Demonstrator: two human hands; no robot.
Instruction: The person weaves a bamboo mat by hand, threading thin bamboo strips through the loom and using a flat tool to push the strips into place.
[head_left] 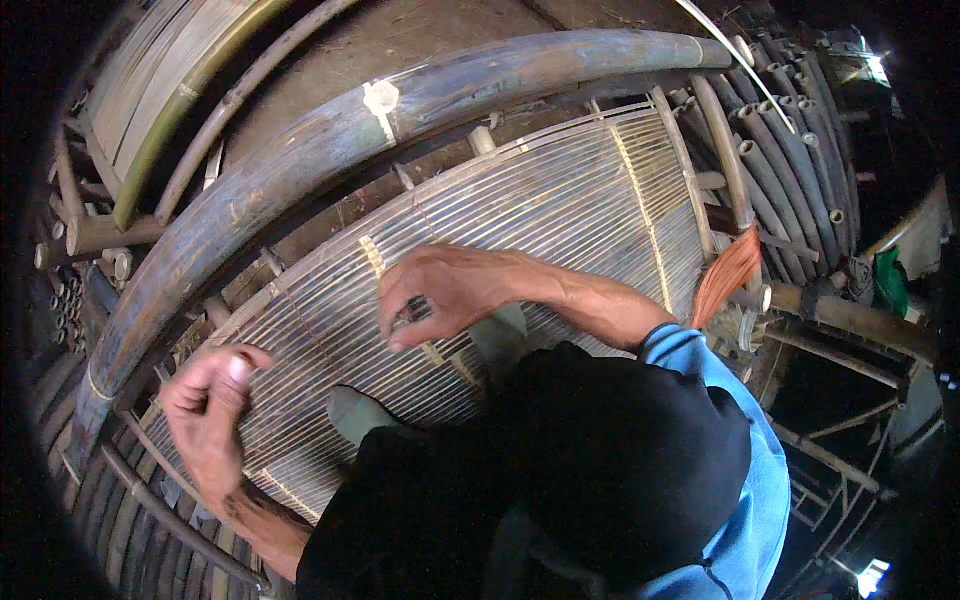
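Below me lies a panel of thin, parallel bamboo slats [560, 215], crossed by pale binding bands. My left hand [213, 405] hovers at the panel's left part, its fingers curled in and the thumb close to the bent forefinger. Over the middle, near one pale cross band [373, 255], is my right hand [435, 295], its fingers bent round toward the thumb. Whatever either hand may pinch is too thin or too hidden to make out. My two feet, in greyish coverings, rest on the slats; the left foot [358, 413] is between my hands.
A thick bamboo pole [300, 165] arcs along the panel's far side. Cut bamboo poles [775, 165] are stacked at the right, with more [150, 535] at lower left. An orange-brown fibre bundle [730, 275] hangs by the panel's right end, and a green cloth-like thing [890, 283] lies farther right.
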